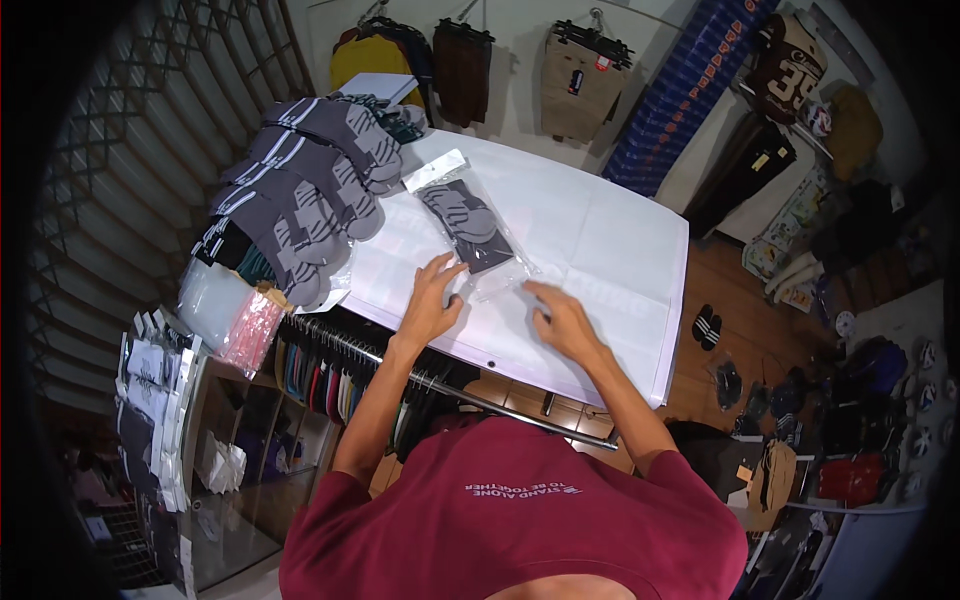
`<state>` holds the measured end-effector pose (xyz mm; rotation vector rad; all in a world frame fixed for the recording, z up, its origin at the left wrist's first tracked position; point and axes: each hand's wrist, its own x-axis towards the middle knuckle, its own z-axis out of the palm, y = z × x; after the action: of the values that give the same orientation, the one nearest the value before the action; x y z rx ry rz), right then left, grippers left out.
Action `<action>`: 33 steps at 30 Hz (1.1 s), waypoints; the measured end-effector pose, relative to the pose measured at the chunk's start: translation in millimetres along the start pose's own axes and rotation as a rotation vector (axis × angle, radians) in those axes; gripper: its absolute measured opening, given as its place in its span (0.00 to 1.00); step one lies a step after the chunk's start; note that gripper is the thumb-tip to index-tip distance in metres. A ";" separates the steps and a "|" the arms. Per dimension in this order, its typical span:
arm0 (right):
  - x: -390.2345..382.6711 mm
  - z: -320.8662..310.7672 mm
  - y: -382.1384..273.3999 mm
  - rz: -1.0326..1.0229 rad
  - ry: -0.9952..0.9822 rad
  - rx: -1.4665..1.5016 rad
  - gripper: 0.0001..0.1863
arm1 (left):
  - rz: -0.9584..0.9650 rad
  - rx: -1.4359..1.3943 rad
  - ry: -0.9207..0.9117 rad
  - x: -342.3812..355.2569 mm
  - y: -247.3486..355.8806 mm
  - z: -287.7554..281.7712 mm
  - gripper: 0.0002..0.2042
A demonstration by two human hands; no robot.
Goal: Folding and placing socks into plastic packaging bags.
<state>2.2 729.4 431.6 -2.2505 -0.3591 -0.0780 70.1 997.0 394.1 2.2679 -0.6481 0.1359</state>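
A pair of grey socks [468, 222] with dark stripes lies folded in a clear plastic bag [507, 262] with a white header on the white tabletop [600, 245]. My left hand [432, 302] is at the bag's near left edge, its fingers spread and their tips at the plastic. Close to the bag's near right corner is my right hand [562, 322], with index finger stretched out and thumb apart; I cannot tell whether it touches the plastic. Neither hand grips anything. Left of the bag, several loose grey socks [285, 190] with white stripes overlap in a pile.
Clear plastic bags [208, 300] and a pink-and-white packet [250, 328] lie by the table's left corner. Below the near edge runs a metal rail [450, 390] with hanging clothes [320, 375]. A blue wrapped pillar [680, 100] rises behind; slippers [707, 327] lie on the floor at right.
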 end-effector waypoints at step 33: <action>53.9 -0.7 27.1 -0.354 -0.082 -0.213 0.06 | 0.053 0.072 0.245 -28.1 22.4 -15.2 0.04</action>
<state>61.5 724.7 421.4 -2.3790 -0.8258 -0.2186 36.3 1006.2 411.3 2.2559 -0.5814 0.4617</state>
